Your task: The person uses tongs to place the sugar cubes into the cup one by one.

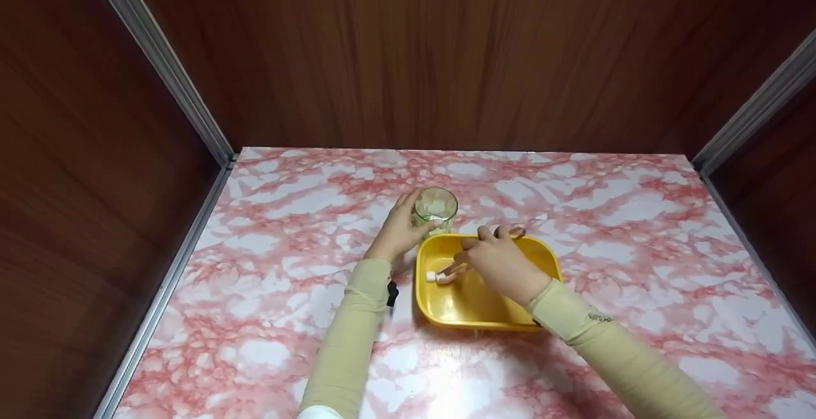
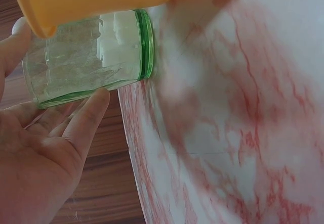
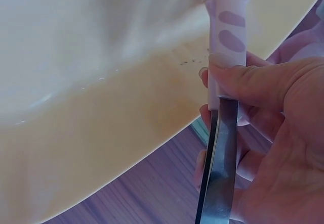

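My left hand holds a clear green-tinted drinking glass upright, thumb on one side and fingers on the other. Several white pieces show in the glass's bottom. With thumb and fingers my right hand pinches a pair of tongs, metal with pale pink tips, over the yellow tub. Toward the tub's left side the tong tips point down, right at a small white cube. Part of the tub's inside is hidden under the right hand.
A pink-and-white marbled tabletop carries everything. The glass stands right by the tub's far left corner. Dark wood-look panels rise at the back and both sides, with metal strips along their corners.
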Demonstrator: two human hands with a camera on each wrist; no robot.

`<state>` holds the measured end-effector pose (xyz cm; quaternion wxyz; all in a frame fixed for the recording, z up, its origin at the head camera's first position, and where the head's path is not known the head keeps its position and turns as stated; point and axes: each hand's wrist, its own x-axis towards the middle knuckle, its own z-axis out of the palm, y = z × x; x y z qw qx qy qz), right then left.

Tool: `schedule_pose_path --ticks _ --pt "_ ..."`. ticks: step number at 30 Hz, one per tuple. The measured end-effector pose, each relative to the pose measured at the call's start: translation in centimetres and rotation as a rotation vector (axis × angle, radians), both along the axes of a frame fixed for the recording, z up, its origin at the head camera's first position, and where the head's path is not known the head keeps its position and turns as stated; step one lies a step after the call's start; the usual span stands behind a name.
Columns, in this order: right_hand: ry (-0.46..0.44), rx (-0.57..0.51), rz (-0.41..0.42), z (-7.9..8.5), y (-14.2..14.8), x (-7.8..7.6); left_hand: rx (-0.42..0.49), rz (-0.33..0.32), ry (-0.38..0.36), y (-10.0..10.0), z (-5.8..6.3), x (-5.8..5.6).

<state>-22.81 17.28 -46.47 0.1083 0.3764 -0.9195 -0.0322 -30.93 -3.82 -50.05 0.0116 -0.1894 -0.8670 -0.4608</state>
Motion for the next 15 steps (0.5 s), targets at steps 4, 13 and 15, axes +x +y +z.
schedule_pose_path --ticks 4,13,15 --pt "-0.003 0.015 -0.004 -0.02 0.08 0.06 0.0 -0.003 0.007 0.05 -0.06 -0.02" --pt "-0.016 0.009 -0.013 0.26 0.57 0.14 -0.007 0.002 -0.005 -0.01 -0.11 -0.07" --pt "-0.009 0.0 -0.013 0.32 0.7 0.18 -0.004 0.001 -0.011 -0.04 -0.08 -0.05"
